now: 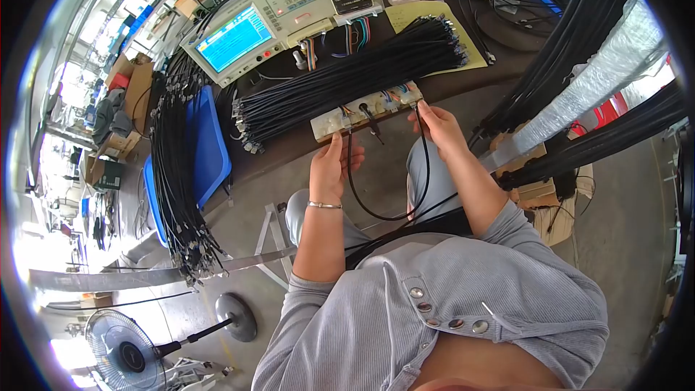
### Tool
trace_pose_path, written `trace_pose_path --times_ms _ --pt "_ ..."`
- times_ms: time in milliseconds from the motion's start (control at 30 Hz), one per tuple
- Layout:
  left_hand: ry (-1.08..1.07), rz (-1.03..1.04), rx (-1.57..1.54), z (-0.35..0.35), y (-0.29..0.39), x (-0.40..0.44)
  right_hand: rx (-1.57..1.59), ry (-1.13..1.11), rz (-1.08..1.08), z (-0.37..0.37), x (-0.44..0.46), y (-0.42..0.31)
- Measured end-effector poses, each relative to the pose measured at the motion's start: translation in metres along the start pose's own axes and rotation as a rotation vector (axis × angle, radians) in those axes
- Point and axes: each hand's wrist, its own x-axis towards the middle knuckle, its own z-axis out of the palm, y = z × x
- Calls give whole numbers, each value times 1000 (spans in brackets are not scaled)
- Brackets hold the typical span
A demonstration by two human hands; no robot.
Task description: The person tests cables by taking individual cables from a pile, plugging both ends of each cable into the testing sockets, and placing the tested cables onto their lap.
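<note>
A black cable (389,218) hangs in a loop between my hands, its two ends up at the front edge of a pale test fixture (330,127) with coloured wires. My left hand (335,163) is closed around one end by the fixture's left part, thumb up against the edge. My right hand (440,129) pinches the other end at the fixture's right corner. The connectors are mostly hidden by my fingers. A short black lead (372,124) sticks out from the fixture's middle. Behind it lies a thick bundle of black cables (347,76).
A bench tester (271,18) with a lit blue screen stands behind the bundle. More black cables (172,166) lie over a blue tray (210,148) at left. Wrapped cable bundles (579,90) hang at right. A floor fan (130,355) stands at lower left.
</note>
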Motion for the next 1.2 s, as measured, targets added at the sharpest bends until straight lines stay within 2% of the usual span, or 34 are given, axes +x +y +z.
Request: trace_pose_path --times_ms 333,400,500,567,600,700,767,800,867,900,933,967,1000,1033,1067,1133,1167,1200 --pt "13 -8 34 19 11 10 -35 -96 32 3 5 -6" --pt "57 23 18 24 7 6 13 -56 -97 9 4 1" --pt "39 -5 92 27 -8 -14 -151 -139 -86 3 -10 -1" --pt "7 28 127 21 -5 -45 -124 -37 38 6 -35 -11" --pt "122 142 53 5 0 -52 -49 29 73 -4 -33 -15" --pt "349 554 -55 -43 58 -55 -34 199 -161 -38 -10 -66" --pt "301 670 38 -85 101 -34 -133 252 -416 -47 20 -99" --pt "381 752 37 -92 116 -19 -153 307 -464 -50 43 -107" --pt "706 732 557 -129 141 28 -168 362 -529 -47 81 -124" --pt "764 772 742 -138 148 48 -332 371 -521 -44 95 -130" --pt "791 716 960 -137 156 57 -497 380 -506 -41 103 -136" --pt "813 644 1177 -138 158 63 -499 380 -509 -42 108 -140" --pt "811 639 1176 -137 153 60 -717 427 -447 -42 111 -143" --pt "1024 801 1233 -130 146 53 -936 471 -375 -42 109 -144" --pt "1236 968 1281 -124 138 45 -885 508 -425 -45 102 -138" --pt "1147 1115 1041 -104 115 5 -502 460 -675 -51 74 -116" --pt "851 961 928 -96 93 -16 -346 364 -610 -48 48 -106" --pt "661 975 1099 -86 56 -30 -299 277 -549 -48 21 -90"
